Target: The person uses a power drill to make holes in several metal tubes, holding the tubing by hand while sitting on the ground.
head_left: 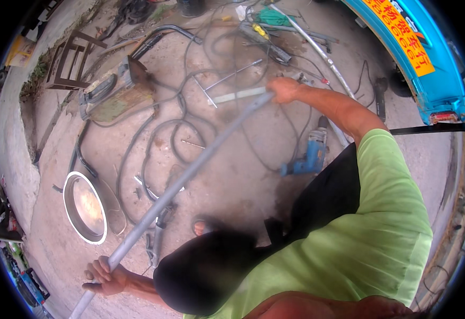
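A long grey metal pipe (190,162) slants across the view from the lower left to the upper middle. My left hand (107,276) is closed around its near end, with the thumb and fingers on either side. At the far end my right hand (284,90) is closed on the pipe. A pale flat bar (239,95) reaches left from beside my right hand; whether it is joined to the pipe cannot be told. Below my right forearm a blue power drill (313,153) lies on the floor. A T-shaped metal rod (227,80) lies beyond the bar.
Black cables (182,114) loop over the concrete floor. At left are a white-rimmed round metal ring (104,223), a worn boxy machine (118,98) and a stool frame (58,64). A grey hand tool (157,239) lies near my knee. A blue vehicle (450,87) stands at right.
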Tool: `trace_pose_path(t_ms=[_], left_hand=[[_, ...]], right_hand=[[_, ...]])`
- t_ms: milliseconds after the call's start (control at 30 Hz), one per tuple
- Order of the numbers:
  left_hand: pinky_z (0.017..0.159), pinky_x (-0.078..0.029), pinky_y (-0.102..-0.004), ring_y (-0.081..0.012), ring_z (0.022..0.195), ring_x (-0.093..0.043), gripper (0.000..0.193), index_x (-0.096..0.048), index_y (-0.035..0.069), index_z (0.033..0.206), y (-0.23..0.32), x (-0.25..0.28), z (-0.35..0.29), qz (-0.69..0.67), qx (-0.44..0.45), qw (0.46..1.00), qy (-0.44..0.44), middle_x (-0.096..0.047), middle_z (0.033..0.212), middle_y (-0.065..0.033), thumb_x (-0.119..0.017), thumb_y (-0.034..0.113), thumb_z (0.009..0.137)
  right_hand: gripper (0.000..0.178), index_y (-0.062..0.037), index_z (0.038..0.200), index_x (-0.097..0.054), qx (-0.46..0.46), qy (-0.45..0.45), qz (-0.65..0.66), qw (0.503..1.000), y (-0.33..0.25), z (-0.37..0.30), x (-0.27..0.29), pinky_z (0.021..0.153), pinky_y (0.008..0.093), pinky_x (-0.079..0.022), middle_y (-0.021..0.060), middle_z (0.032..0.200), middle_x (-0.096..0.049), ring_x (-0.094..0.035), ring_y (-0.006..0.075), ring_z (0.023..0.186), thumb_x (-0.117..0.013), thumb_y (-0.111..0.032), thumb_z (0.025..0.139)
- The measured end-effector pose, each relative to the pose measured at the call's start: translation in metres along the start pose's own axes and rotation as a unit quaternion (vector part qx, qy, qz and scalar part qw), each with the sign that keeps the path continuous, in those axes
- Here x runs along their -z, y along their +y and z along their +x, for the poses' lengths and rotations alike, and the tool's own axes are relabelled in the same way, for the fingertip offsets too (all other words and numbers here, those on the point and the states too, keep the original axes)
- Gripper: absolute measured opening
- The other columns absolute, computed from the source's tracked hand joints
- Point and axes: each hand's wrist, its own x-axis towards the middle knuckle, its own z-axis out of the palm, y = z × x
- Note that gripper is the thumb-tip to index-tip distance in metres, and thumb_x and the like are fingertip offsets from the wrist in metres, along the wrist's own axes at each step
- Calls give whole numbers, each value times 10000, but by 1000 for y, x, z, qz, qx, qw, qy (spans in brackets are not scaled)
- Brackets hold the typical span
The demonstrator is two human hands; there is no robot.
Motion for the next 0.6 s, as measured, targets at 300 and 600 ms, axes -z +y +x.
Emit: trace_pose_path(t_ms=[300,600], left_hand=[[587,-335,-297,-92,494,-340,422,-510,74,829,-12,11,6,21,-5,1000,19,-326,576,24,-570,438,1033],[588,-348,-300,-108,513,-348,452,-557,64,863,-11,23,8,8,22,1000,-12,-338,617,11,-551,485,1028]], right_hand=[[409,-67,1138,-680,0,5,-1,1000,5,4,-5,972,456,-502,173,1177,-659,-630,347,1145,-727,-207,757],[458,-70,1176,-679,-3,-14,-2,1000,5,4,-4,972,485,-508,188,1180,-641,-627,373,1136,-736,-253,760]])
